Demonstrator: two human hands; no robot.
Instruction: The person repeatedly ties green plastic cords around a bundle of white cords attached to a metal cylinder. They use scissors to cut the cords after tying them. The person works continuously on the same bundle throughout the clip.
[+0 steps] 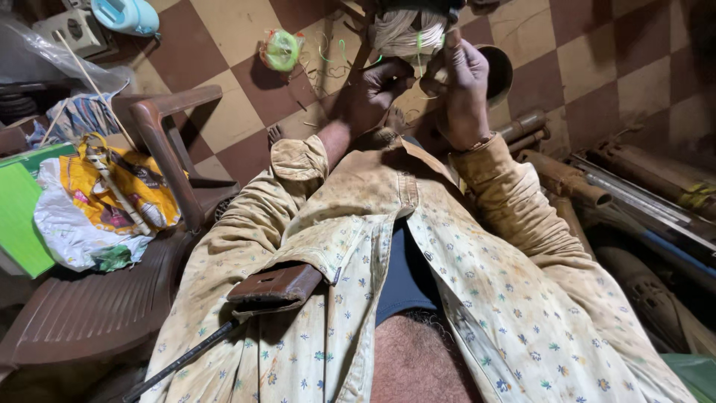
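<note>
Your left hand (384, 80) is curled, its fingertips pinched on the underside of a bundle of pale winding (406, 31) laced with thin green wire, which sits at the top of the view just above both hands. Your right hand (464, 82) stands upright beside it, fingers pressed together against the bundle's right side, thumb touching a green strand. Just behind the right hand you can see the dark round mouth of a metal pot (501, 71); what is in it cannot be told.

On the checkered floor (224, 112) left of the hands lies a small green spool (281, 49) in a clear wrapper, with loose bits of green wire scattered near it.

Further left, a brown plastic chair (160, 134) carries a white bag (71, 231) with a crumpled yellow packet (130, 190) bulging out of it and a pale stick across the top. A flat green sheet (16, 216) lies at the chair's left edge. A light blue plastic thing (127, 15) sits in the top left corner.

To your right, rusty pipes (567, 179) are stacked on the floor.

A brown case (277, 283) sticks out of your shirt pocket.
</note>
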